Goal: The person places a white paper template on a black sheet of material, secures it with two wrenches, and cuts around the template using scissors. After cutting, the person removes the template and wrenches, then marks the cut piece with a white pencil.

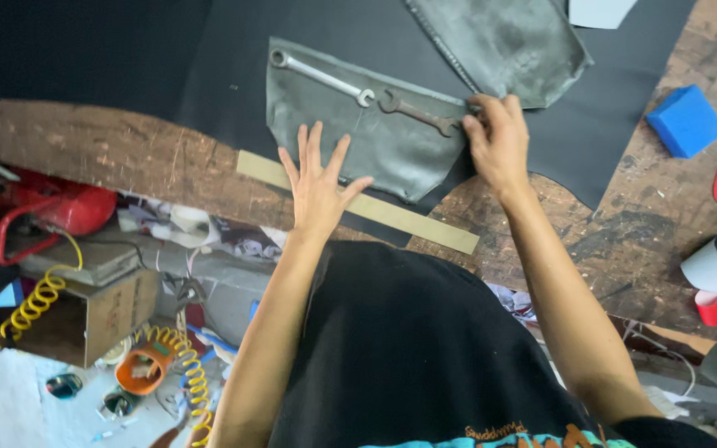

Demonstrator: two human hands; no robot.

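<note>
So the person's got a grey leather piece [383, 137] laid flat on a big black sheet [209, 50] over a scuffed wooden workbench [641, 216]. Two wrenches sit on top of it as weights: a shiny silver wrench [321, 77] up at 11 o'clock on the piece and a rusty dark wrench [417, 114] at about 2 o'clock. The left hand [317, 187] is spread wide open, fingers fanned, palm pressing the bottom edge of the leather at 6 o'clock, not holding anything. The right hand [498, 143] is at 3 o'clock, fingers curled down on the right edge of the piece, right by the tip of the rusty wrench; whether it's pinching the edge or just pressing, can't tell. A long tan strip [425, 226] runs along just below the leather.

Looks like the flatten-and-line-up step. Next move probably needs both hands steady so the piece doesn't creep under the weights. A second grey piece [508, 41] lies at 1 o'clock, and a blue block [685, 120] sits well off at 3 o'clock
</note>
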